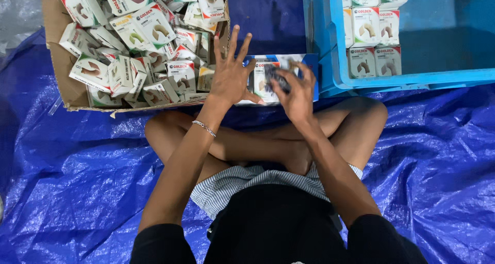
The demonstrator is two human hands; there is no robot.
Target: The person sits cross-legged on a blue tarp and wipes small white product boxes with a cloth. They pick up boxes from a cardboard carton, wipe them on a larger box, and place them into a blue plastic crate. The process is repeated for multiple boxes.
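White-and-blue carton (pixel 268 81) lies flat on the floor in front of the crossed legs, at 12 o'clock from the person's knees, between the cardboard box and the blue crate. Right hand (pixel 296 91) curled over its top, fingers bent around a small dark blurred item (pixel 277 77); can't tell what the item is, grip looks closed on it. Left hand (pixel 230 73) at 9 o'clock from the right hand, fingers spread wide and pointing up, palm down, heel and thumb touching the carton's left end, holding nothing. Thin metal bracelet (pixel 204 128) on the left wrist.

Cardboard box (pixel 54 42) at 10 o'clock from the hands, flaps open, heaped with small white cartons (pixel 149 27) with red and green print, jumbled at all angles. Left fingertips just beside its right wall.

Blue plastic crate (pixel 412 78) at 2 o'clock from the hands, same kind of small cartons (pixel 368 32) standing in neat rows along its left side, rest of the crate floor showing bare blue.

Blue tarp (pixel 77 192) under everything, wrinkled. Person sits cross-legged, bare knees, striped shorts (pixel 242 184), dark top at 6 o'clock.
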